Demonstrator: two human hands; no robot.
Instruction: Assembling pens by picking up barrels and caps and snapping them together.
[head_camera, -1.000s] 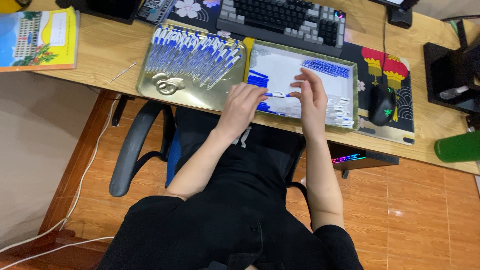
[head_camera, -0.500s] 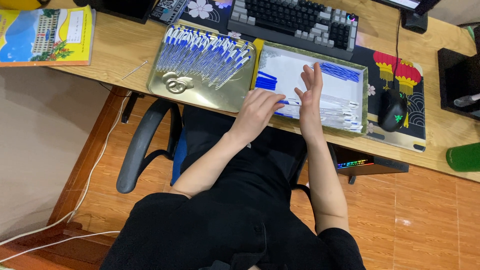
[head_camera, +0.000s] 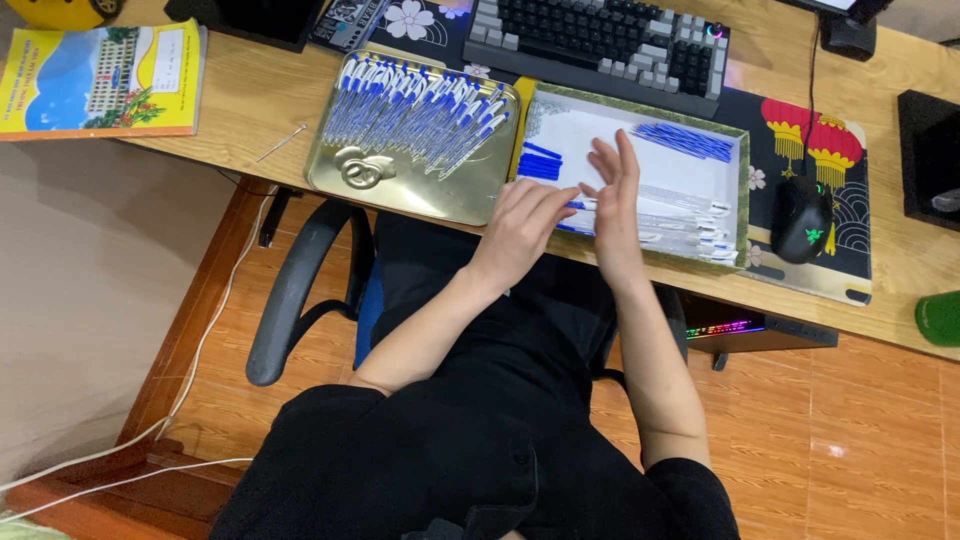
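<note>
The left hand (head_camera: 522, 222) lies palm down at the near edge of the white box (head_camera: 735, 185), its fingers stretched toward the right hand and touching a pen (head_camera: 578, 205) between the two hands. Whether it truly grips the pen cannot be told. The right hand (head_camera: 612, 195) stands on edge just beside it, fingers straight and spread, holding nothing that shows; its fingertips point away from the person.

Just beyond the left fingertips is a small stack of blue caps (head_camera: 540, 163). Past the right hand, at the box's far corner, lies a bunch of blue refills (head_camera: 690, 140). To its right, along the near wall, clear barrels (head_camera: 680, 222) lie in a row.

Left of the left hand sits a gold tray (head_camera: 420, 190) with finished pens (head_camera: 420, 110). A mouse (head_camera: 800, 218) rests right of the box and a keyboard (head_camera: 600, 40) lies beyond it.
</note>
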